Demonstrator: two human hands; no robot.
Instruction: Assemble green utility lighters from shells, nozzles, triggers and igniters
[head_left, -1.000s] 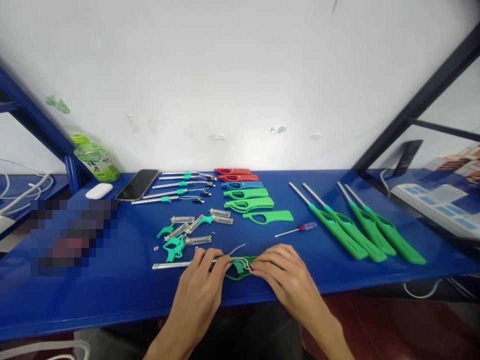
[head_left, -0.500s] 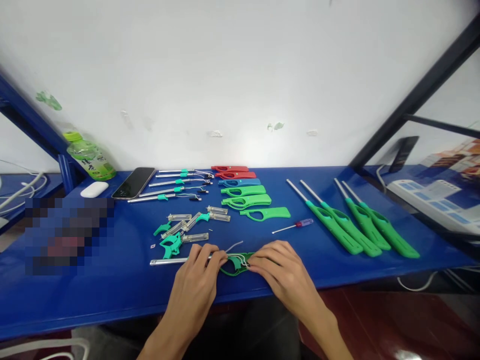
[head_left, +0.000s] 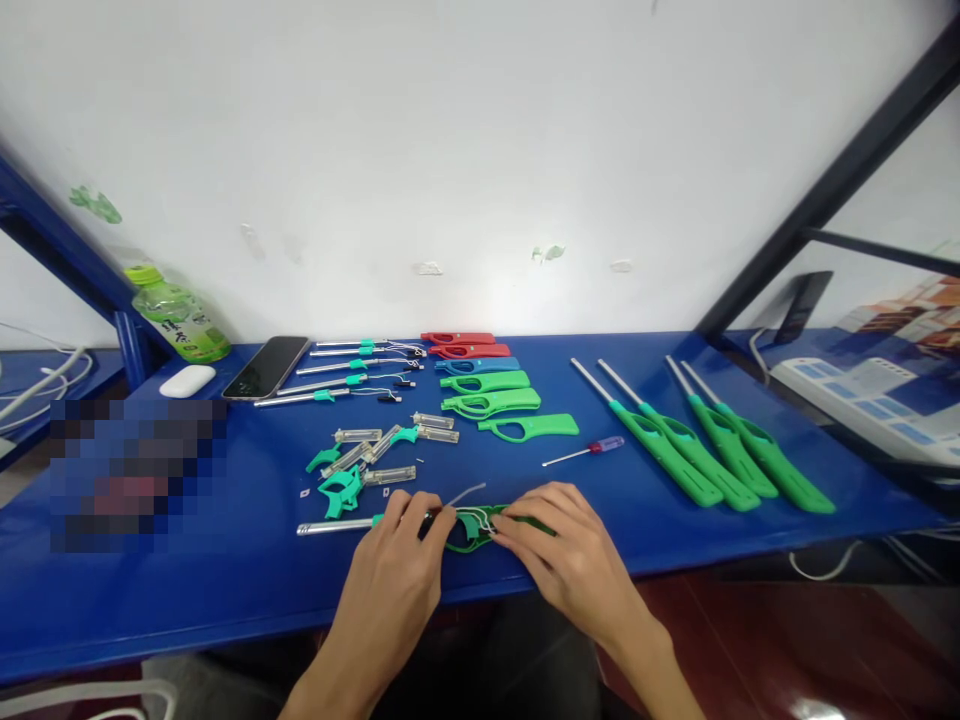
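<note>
A half-open green gas lighter lies on the blue table in front of me, its wires and teal trigger exposed. Its metal tube points left. My left hand is closed around the tube end of the casing, with a small dark piece showing between the fingers. At the handle end my right hand is closed, its fingertips pressed together on the casing beside the white wires. The right fingertips partly hide what they press. A thin clear tube sticks up behind the casing.
Clear fuel tanks and teal triggers lie left of centre. Behind are metal tubes and red, blue and green casings. A screwdriver and assembled lighters lie right; phone and bottle left.
My left fingers have shifted slightly on the casing, and a dark piece and a bit of teal now show by them. The right hand stays nearly in place.
</note>
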